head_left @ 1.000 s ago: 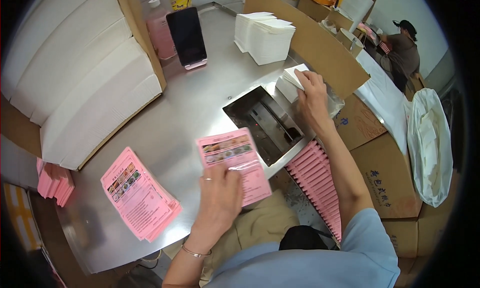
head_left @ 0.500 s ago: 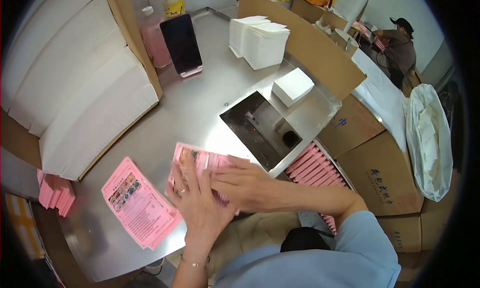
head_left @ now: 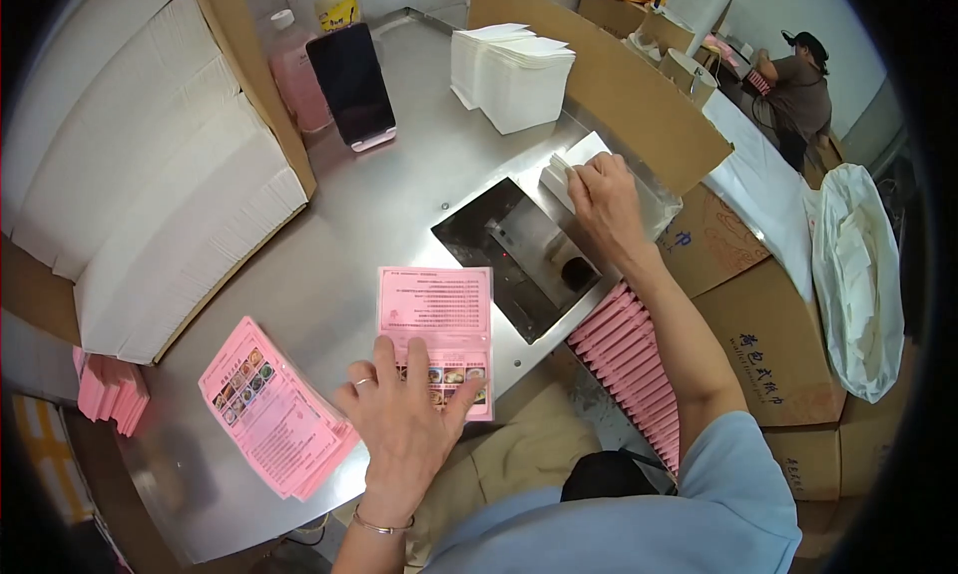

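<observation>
In front of me a pink printed wrapper (head_left: 435, 299) with small food pictures lies on the metal table. My left hand (head_left: 409, 414) rests on its near half, fingers spread, a ring on one finger. My right hand (head_left: 607, 203) reaches to the far right, beyond the dark opening in the table. There its fingers pinch the edge of a white paper napkin (head_left: 561, 165) at the small napkin stack (head_left: 589, 147). How many layers it grips is hidden. To the left of my left hand sits a stack of pink printed wrappers (head_left: 267, 414), slightly fanned.
A rectangular dark opening (head_left: 517, 260) is set into the table. Below the right edge, packed pink packets (head_left: 631, 374) form a row. Taller napkins (head_left: 514, 80), a phone on a stand (head_left: 351, 87) and bottles stand behind. A large carton (head_left: 165, 165) borders the left; cardboard boxes (head_left: 768, 344) the right.
My right hand has left the wrapper and moved far right to the small napkin stack. The wrapper now lies straighter and uncovered at its far half, my left hand still on it.
</observation>
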{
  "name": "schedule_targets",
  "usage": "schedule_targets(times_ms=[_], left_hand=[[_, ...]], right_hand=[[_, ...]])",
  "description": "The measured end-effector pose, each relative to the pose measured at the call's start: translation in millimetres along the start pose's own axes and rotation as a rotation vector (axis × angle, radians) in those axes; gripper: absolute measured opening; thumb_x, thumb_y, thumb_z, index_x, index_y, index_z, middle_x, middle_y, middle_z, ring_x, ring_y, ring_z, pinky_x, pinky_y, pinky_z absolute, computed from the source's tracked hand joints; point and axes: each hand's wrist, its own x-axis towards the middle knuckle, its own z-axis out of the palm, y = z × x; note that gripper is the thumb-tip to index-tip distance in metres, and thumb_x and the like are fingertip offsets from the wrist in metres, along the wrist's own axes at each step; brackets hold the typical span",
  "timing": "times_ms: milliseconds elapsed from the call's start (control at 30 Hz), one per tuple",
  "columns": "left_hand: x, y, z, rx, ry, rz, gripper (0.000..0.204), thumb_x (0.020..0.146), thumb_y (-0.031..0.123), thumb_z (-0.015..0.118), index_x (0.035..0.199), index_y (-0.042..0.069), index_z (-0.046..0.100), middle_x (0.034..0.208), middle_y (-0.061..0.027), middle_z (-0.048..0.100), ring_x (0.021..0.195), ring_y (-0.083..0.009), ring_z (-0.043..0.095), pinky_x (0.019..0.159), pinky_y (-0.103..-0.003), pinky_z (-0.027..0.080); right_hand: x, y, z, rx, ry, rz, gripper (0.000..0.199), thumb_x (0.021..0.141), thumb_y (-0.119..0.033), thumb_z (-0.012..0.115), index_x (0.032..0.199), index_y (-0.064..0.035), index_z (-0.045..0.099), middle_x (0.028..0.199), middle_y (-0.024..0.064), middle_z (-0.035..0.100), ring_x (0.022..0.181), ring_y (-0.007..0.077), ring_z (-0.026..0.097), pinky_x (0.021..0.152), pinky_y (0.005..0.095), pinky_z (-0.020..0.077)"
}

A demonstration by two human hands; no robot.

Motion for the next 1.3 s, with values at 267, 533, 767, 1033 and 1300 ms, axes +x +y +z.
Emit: schedule_targets(times_ms=[267,533,767,1033,1300], left_hand=[[-5,-10,7,-0.392,-0.043,0.197,0.062,0.075,0.023,0.076,0.130,0.000,0.057,0.107,-0.0176,0.053,0.092,-0.0359,0.051,0.079,-0.046,0.043],[4,12,-3,-0.273,-0.016,0.127,0.084,0.075,0.019,0.078,0.150,0.004,0.042,0.095,-0.0127,0.056,0.087,-0.0305,0.053,0.080,-0.041,0.042],[-33,-32,-31,-0.343,-0.007,0.119,0.045,0.077,0.006,0.070,0.122,0.005,0.064,0.095,-0.0105,0.060,0.089,-0.0308,0.057,0.081,-0.044,0.043],[-82,-129,-55,0.094,0.163,-0.310,0.024,0.079,0.003,0.064,0.102,0.003,0.058,0.110,-0.0181,0.059,0.112,-0.0386,0.053,0.112,-0.055,0.027],[-30,-60,-34,-0.552,0.127,-0.227,0.010,0.091,0.010,0.063,0.099,0.005,0.061,0.089,-0.0136,0.060,0.084,-0.0321,0.059,0.076,-0.039,0.048]], right_hand=[[-55,-105,-32,0.305,-0.127,-0.501,0.040,0.084,-0.006,0.061,0.123,-0.0034,0.064,0.124,0.0185,0.062,0.108,0.0401,0.061,0.098,0.0523,0.0495],[-45,-150,9,0.184,-0.422,-0.460,0.023,0.084,-0.019,0.064,0.101,-0.0039,0.064,0.096,0.0182,0.065,0.098,0.0363,0.064,0.105,0.0758,0.0287],[-40,-80,17,0.134,-0.783,-0.052,0.011,0.084,-0.002,0.060,0.094,-0.0015,0.063,0.082,0.0194,0.068,0.073,0.0426,0.066,0.064,0.0489,0.0527],[-10,-27,-7,-0.336,-0.039,-0.088,0.021,0.087,-0.022,0.071,0.095,-0.0038,0.066,0.091,0.0097,0.061,0.095,0.0279,0.057,0.080,0.0429,0.0430],[-9,5,14,-0.047,-0.010,-0.003,0.012,0.082,-0.008,0.067,0.093,-0.0041,0.068,0.091,0.0094,0.059,0.093,0.0289,0.057,0.079,0.0427,0.0450]])
